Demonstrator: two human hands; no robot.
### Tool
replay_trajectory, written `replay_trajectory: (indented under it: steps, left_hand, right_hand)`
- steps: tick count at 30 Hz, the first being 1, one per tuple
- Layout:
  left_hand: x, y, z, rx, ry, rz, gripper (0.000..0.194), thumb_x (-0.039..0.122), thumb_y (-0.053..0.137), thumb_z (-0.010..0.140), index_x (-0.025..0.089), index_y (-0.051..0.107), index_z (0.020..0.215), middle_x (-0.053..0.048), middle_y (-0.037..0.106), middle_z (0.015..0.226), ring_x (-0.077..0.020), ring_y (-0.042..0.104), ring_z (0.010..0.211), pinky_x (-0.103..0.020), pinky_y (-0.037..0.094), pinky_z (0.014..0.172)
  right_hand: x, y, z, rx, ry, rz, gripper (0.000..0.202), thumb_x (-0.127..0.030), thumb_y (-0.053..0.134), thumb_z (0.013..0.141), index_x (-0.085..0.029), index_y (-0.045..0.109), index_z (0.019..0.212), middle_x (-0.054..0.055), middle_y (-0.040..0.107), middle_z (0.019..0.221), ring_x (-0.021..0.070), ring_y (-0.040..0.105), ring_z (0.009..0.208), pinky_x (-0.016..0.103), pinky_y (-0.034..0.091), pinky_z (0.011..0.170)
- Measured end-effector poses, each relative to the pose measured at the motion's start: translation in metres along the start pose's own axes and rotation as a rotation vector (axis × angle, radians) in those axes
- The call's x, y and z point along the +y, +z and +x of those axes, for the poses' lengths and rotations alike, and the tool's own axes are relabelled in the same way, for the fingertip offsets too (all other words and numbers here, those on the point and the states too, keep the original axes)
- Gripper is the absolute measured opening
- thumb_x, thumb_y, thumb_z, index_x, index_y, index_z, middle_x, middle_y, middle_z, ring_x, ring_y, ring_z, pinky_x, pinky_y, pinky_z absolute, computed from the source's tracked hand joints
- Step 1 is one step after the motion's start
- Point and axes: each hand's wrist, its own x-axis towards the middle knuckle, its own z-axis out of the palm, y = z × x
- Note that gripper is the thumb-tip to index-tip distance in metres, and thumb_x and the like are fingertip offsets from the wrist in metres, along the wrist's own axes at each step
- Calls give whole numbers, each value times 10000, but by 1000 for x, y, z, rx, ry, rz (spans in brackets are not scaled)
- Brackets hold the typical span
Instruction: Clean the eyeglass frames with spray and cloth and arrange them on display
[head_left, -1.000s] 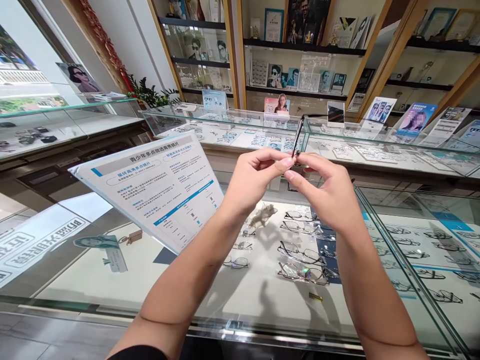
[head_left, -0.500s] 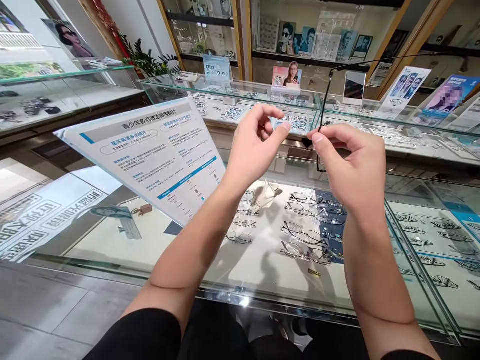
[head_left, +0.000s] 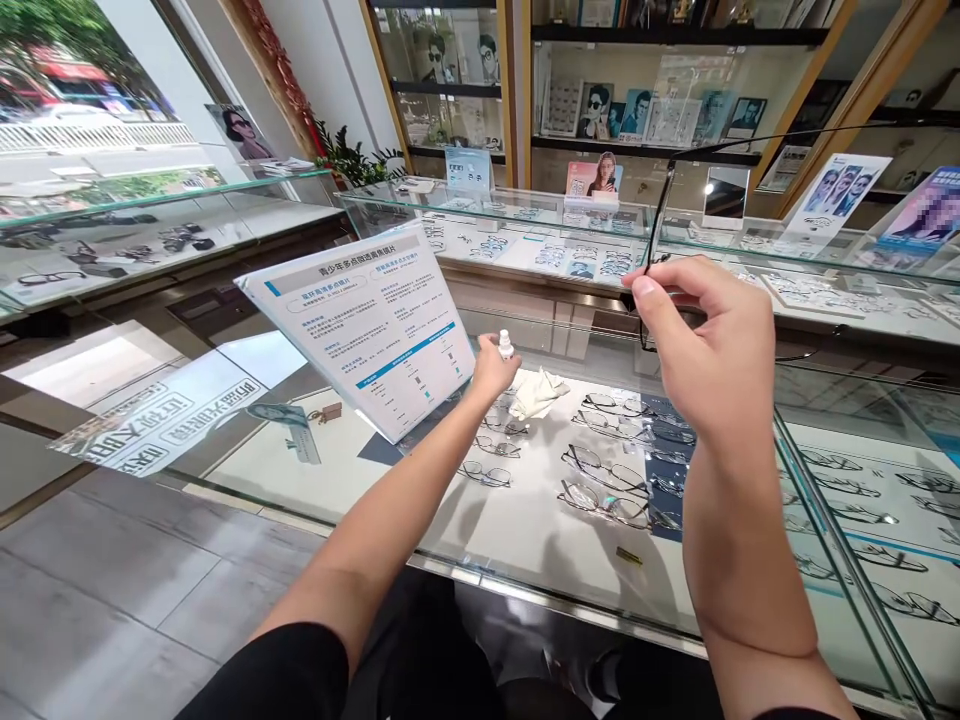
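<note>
My left hand [head_left: 491, 372] reaches out over the glass counter, its fingers closed around a small white bottle [head_left: 505, 345] whose cap shows above the grip. The bottle's lower part is hidden by the hand. A printed sign board [head_left: 364, 325] leans just left of that hand, and a crumpled pale cloth [head_left: 540, 393] lies to its right. Raised higher, my right hand [head_left: 716, 335] pinches a pair of dark thin-rimmed glasses [head_left: 658, 212] between thumb and fingers. One long temple stretches off to the right; part of the frame is behind the hand.
Beneath the glass top [head_left: 480, 572] several eyeglasses [head_left: 604, 470] lie in rows. A small yellow-and-black tag [head_left: 628, 556] is nearer to me. Further display cases [head_left: 517, 200] and shelves with pictures [head_left: 675, 38] stand behind, and another glass counter [head_left: 247, 185] is at the left.
My left hand has moved away from beside the right hand, forward and down, and now grips the small white bottle. The right hand still holds the glasses. The view has shifted left.
</note>
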Motion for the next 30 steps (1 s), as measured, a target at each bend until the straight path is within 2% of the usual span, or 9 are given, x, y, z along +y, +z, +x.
replay_trajectory:
  steps: [2, 4, 8, 11, 13, 15, 17, 19, 30]
  left_hand:
    - [5, -3, -4, -13, -62, -17, 282, 115, 789, 830, 232, 584, 984, -56, 618, 847, -323, 667, 965, -565, 523, 987]
    - [22, -7, -6, -19, -33, -68, 189, 146, 738, 859, 231, 579, 915, -56, 623, 862, -285, 643, 938, -529, 532, 982]
    - [91, -25, -11, -90, 162, -249, 157, 293, 718, 869, 232, 597, 948, -19, 632, 875, -191, 610, 832, -352, 575, 810]
    - [149, -50, -25, -323, 279, -657, 368, 544, 750, 850, 224, 572, 823, 10, 534, 743, -134, 506, 651, -249, 425, 543]
    - [177, -67, -38, -508, 289, -854, 631, 833, 613, 871, 222, 551, 727, 18, 470, 639, -119, 449, 550, -236, 310, 451]
    - [193, -81, -50, -708, 267, -906, 801, 999, 460, 834, 231, 485, 611, 25, 391, 538, -113, 398, 458, -248, 254, 401]
    - [200, -88, -56, -827, 235, -926, 873, 1070, 365, 795, 240, 423, 531, 30, 329, 470, -102, 342, 393, -254, 213, 370]
    - [200, -89, -57, -868, 199, -935, 904, 1097, 311, 774, 242, 390, 490, 34, 293, 431, -89, 290, 355, -252, 195, 355]
    - [195, -82, -52, -819, 140, -842, 944, 1088, 305, 781, 225, 414, 413, 13, 306, 378, -76, 287, 323, -247, 201, 340]
  right_hand:
    - [-2, -1, 0, -4, 4, 17, 168, -293, 655, 1030, -234, 760, 914, 48, 794, 993, 227, 721, 954, 405, 531, 895]
    - [-3, -2, 0, -11, 20, 42, 174, -307, 655, 1031, -231, 761, 916, 49, 796, 1007, 226, 712, 952, 399, 518, 887]
    - [-1, -1, 2, -70, 122, 164, 209, -354, 636, 1044, -225, 769, 949, 49, 791, 1012, 218, 690, 951, 394, 505, 899]
    - [2, 4, 4, -144, 209, 321, 227, -383, 634, 1045, -225, 770, 956, 43, 786, 990, 210, 682, 948, 391, 508, 919]
    - [3, 8, 4, -194, 228, 410, 227, -396, 654, 1040, -228, 764, 933, 42, 795, 1013, 205, 680, 957, 383, 510, 928]
    - [3, 12, 3, -240, 242, 491, 224, -401, 676, 1033, -234, 761, 909, 39, 799, 1029, 201, 678, 964, 374, 515, 934]
    - [1, 16, 1, -288, 257, 588, 219, -396, 695, 1029, -241, 761, 889, 31, 792, 1006, 197, 677, 966, 367, 524, 945]
    - [-3, 20, -2, -339, 274, 697, 221, -395, 705, 1031, -248, 763, 877, 24, 782, 977, 195, 679, 974, 362, 531, 961]
    - [-10, 34, -5, -404, 329, 841, 217, -377, 708, 1045, -254, 793, 888, 18, 740, 934, 191, 675, 983, 359, 558, 981]
